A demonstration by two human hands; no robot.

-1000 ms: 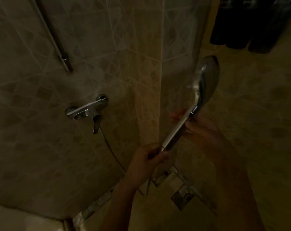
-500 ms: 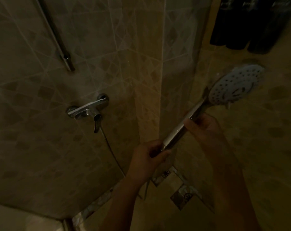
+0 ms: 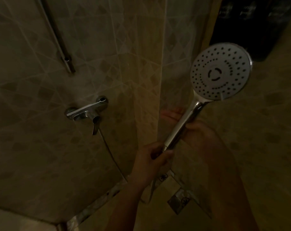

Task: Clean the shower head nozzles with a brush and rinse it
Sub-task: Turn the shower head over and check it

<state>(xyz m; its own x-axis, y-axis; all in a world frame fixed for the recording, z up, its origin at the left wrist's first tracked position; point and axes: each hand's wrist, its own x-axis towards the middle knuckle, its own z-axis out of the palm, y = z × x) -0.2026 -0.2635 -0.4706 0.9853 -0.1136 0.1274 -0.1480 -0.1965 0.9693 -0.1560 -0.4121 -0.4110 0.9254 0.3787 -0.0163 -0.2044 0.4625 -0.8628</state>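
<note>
1. Inspection step, by my reading: one handheld shower head (image 3: 220, 71) sits at 2 o'clock, nozzle face toward the camera, dry.
2. Left hand (image 3: 151, 160) grip is closed round the handle's base; right hand (image 3: 199, 130) grip is wrapped round mid-handle.
3. Next move calls for a brush; none is visible.
4. Count: one mixer tap (image 3: 88, 112) at 9 o'clock, one hose (image 3: 111, 155), one riser rail (image 3: 58, 35).

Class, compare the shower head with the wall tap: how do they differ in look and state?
The shower head has a round white face dotted with nozzles; the tap is a plain chrome bar with a lever. The shower head is held up by both hands, left hand and right hand; the tap is fixed to the tiled wall. Both have shiny chrome parts.
</note>
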